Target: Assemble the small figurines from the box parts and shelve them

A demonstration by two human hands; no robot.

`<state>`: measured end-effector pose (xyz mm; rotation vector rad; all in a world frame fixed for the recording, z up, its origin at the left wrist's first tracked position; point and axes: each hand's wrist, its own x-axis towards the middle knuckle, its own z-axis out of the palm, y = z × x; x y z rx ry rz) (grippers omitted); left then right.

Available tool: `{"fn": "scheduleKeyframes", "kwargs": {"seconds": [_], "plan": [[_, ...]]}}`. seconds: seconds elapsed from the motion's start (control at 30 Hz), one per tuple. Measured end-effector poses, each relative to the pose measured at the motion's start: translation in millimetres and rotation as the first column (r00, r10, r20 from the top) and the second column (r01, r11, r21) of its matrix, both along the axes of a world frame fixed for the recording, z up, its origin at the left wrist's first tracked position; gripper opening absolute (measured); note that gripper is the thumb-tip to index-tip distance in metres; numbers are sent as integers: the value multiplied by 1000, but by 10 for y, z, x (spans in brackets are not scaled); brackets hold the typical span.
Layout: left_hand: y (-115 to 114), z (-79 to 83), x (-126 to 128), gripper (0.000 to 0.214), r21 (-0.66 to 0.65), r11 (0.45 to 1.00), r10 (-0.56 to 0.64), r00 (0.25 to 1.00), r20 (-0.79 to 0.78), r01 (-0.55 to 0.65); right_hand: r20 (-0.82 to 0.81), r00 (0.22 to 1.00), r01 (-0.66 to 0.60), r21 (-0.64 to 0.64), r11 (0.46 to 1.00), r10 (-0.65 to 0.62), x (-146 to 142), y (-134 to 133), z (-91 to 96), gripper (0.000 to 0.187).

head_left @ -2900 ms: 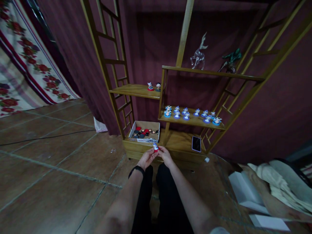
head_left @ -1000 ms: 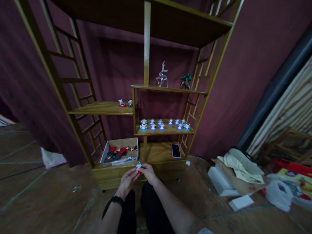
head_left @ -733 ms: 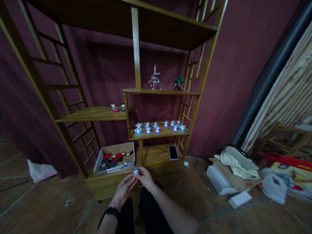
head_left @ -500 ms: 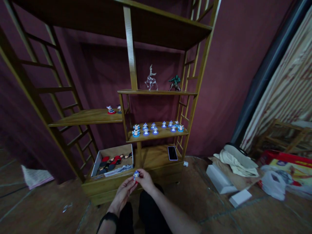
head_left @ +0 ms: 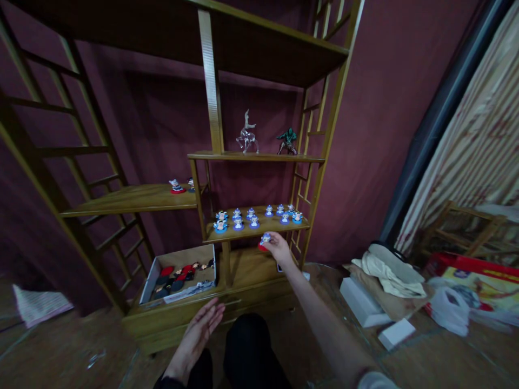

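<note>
My right hand [head_left: 278,247] is stretched toward the wooden shelf unit [head_left: 211,92] and pinches a small figurine with a red base [head_left: 265,241], just below the front edge of the middle shelf [head_left: 267,227]. That shelf carries several small blue-based figurines [head_left: 237,219]. My left hand [head_left: 198,330] hangs low over my knee with its fingers straight and nothing in it. A cardboard box [head_left: 178,270] of small red and black pieces sits on the bottom board to the left.
Two little figurines [head_left: 180,186] stand on the left shelf; a glass figure [head_left: 246,135] and a green figure [head_left: 287,140] stand higher up. Cloth, white boxes [head_left: 365,302] and a plastic bag [head_left: 450,313] lie on the tiled floor at right.
My right hand has carried the red-based figurine up from in front of me to the middle shelf's edge. My left hand let go of it and dropped down, fingers spread.
</note>
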<state>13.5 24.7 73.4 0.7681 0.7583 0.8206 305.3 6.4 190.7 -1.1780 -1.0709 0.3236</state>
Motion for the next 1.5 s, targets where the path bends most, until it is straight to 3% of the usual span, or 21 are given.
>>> {"fn": "scheduleKeyframes", "kwargs": {"seconds": [0.1, 0.23, 0.67, 1.07, 1.5], "plan": [[11, 6, 5, 51, -27, 1000, 1, 1000, 3, -1, -42, 999, 20, 33, 999, -18, 400, 151, 356, 35], [8, 20, 19, 50, -50, 999, -3, 1000, 11, 3, -22, 999, 44, 8, 999, -44, 676, 361, 518, 35], [51, 59, -15, 51, -74, 997, -18, 1000, -14, 17, 155, 982, 123, -114, 986, -105, 789, 722, 478, 36], [48, 98, -29, 51, -84, 996, -12, 1000, -29, 9, 266, 954, 190, -183, 965, -137, 861, 776, 407, 39], [65, 92, -15, 52, -104, 995, 10, 999, -38, -14, 279, 949, 196, -161, 967, -146, 831, 863, 318, 39]]}}
